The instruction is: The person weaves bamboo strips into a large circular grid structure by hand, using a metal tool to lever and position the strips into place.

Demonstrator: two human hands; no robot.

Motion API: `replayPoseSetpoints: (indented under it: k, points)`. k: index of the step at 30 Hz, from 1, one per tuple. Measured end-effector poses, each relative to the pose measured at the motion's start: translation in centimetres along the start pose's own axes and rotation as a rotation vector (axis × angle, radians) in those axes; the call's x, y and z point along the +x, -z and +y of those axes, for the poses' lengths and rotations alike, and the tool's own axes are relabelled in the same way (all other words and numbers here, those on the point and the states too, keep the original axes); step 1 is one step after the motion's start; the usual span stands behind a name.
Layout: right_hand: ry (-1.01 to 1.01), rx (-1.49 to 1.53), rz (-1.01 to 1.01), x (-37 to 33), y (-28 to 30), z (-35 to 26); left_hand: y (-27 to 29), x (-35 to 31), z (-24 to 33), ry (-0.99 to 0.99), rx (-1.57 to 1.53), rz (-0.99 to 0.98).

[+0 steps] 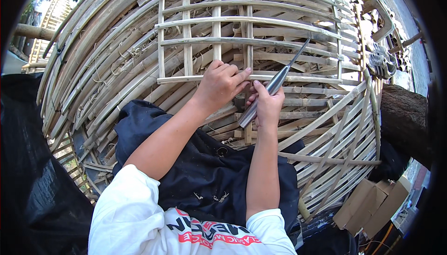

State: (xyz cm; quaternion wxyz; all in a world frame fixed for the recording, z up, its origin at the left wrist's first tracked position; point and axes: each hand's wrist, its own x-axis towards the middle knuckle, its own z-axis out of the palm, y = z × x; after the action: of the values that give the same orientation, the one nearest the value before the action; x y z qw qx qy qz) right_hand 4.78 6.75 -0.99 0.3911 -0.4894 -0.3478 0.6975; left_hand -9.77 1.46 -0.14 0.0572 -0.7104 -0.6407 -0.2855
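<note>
A broad mound of curved bamboo strips (116, 54) filled most of the head view, bowed slats lying layer on layer. On top of it rested a bamboo lattice frame (260, 40), its upright slats crossed by long horizontal ones. Judging by how it lay, most of the frame was already assembled: the upper rows sat evenly and looked fixed, while the bottom rail nearest the person was the part in hand, and the loose ends below it seemed not yet secured. A dark cloth (205, 171) covered the person's lap, and some cardboard pieces (372, 204) lay low on the right beside a thick log (405, 120).

The left hand (221, 85) pressed down on the lowest horizontal slat, fingers curled together over its edge beside a central upright. The right hand (267, 106) was clamped round the handle of a metal awl (274, 82), whose thin spike pointed up and right across the lattice, its tip near a higher crosspiece.
</note>
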Motion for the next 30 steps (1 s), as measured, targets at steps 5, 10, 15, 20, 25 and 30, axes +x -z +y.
replayPoseSetpoints:
  k: [5, 10, 15, 20, 25, 30]
  points:
    - [-0.036, -0.137, -0.004, 0.2, 0.8, -0.6, 0.4, -0.3, -0.2, 0.004, 0.092, -0.049]
    - [-0.003, -0.103, 0.144, 0.6, -0.4, -0.3, 0.2, -0.3, 0.1, 0.008, 0.093, -0.050]
    - [0.052, -0.098, 0.147, 1.3, -0.2, 0.2, 0.8, 1.0, -0.4, -0.101, 0.117, -0.034]
    - [0.020, -0.084, 0.114, 1.7, 0.3, 0.3, -0.4, 1.3, -1.5, -0.167, 0.085, -0.149]
    - [-0.005, -0.156, 0.126, 1.5, 0.4, -0.1, -0.4, 1.4, -1.2, -0.134, 0.000, -0.131]
    - [0.046, -0.254, 0.139, 1.0, 1.0, -0.9, 0.2, 1.6, -1.9, -0.199, -0.049, -0.136]
